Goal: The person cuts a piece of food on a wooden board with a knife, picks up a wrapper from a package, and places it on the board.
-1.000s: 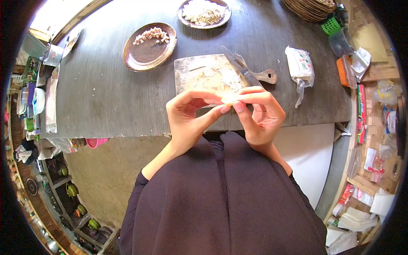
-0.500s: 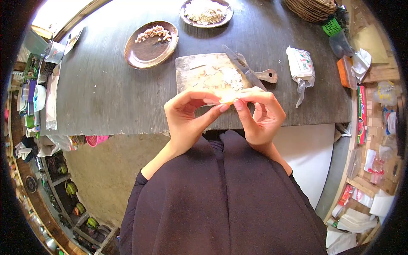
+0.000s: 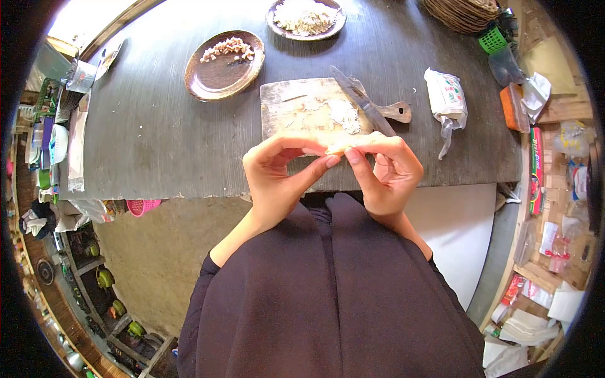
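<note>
Over the near edge of a wooden cutting board (image 3: 275, 113), my left hand (image 3: 277, 170) and my right hand (image 3: 387, 173) meet fingertip to fingertip. Between them they pinch a small pale-yellow piece (image 3: 338, 151), mostly covered by the fingers; its kind is not clear. On the board lie a little heap of white shreds (image 3: 345, 117) and some thin, papery scraps (image 3: 309, 106). A knife (image 3: 360, 99) rests slantwise across the board's right side, close to its handle.
Beyond the board stand a brown plate (image 3: 217, 85) with small pinkish pieces and another plate (image 3: 305, 36) heaped with pale shreds. A white plastic packet (image 3: 446, 94) lies on the table (image 3: 151, 145) to the right. Shelves with household items line both sides.
Both hands stay in nearly the same place, still pinching the small yellow piece. Only a very slight shift at the fingertips shows.
</note>
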Demonstrator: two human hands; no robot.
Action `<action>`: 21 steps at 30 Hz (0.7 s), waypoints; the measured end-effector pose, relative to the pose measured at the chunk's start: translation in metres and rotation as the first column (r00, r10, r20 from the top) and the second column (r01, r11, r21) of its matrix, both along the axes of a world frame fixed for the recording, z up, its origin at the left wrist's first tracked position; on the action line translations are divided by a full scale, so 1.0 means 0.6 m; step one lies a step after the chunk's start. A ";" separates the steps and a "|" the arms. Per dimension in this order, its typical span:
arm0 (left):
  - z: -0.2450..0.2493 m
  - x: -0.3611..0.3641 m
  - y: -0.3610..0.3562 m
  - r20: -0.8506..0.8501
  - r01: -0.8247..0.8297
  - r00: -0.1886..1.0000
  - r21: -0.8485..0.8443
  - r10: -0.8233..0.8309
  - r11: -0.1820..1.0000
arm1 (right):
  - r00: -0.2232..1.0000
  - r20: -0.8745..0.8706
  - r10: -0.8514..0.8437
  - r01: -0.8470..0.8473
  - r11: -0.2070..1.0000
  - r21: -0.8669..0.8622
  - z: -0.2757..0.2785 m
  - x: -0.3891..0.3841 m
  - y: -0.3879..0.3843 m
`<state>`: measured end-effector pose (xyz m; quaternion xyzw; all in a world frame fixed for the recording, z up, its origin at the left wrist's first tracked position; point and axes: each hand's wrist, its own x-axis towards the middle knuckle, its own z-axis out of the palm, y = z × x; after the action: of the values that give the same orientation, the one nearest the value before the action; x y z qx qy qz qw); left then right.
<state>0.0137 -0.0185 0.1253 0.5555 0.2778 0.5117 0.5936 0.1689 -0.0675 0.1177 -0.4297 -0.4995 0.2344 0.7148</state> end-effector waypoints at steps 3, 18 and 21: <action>0.000 -0.001 0.000 -0.013 -0.003 1.000 0.017 0.003 1.000 | 1.000 -0.008 0.004 -0.004 1.000 -0.009 0.000 -0.001 -0.001; -0.002 -0.001 0.000 -0.039 -0.022 0.999 0.008 0.023 1.000 | 1.000 -0.012 0.004 -0.004 1.000 -0.001 -0.002 -0.007 0.002; -0.010 -0.001 0.001 -0.034 -0.046 0.998 0.045 0.048 0.998 | 0.999 -0.044 0.004 -0.004 1.000 -0.001 -0.003 -0.010 0.004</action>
<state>0.0129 -0.0177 0.1196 0.5705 0.2896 0.5218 0.5642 0.1627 -0.0653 0.1162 -0.4239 -0.4844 0.2457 0.7248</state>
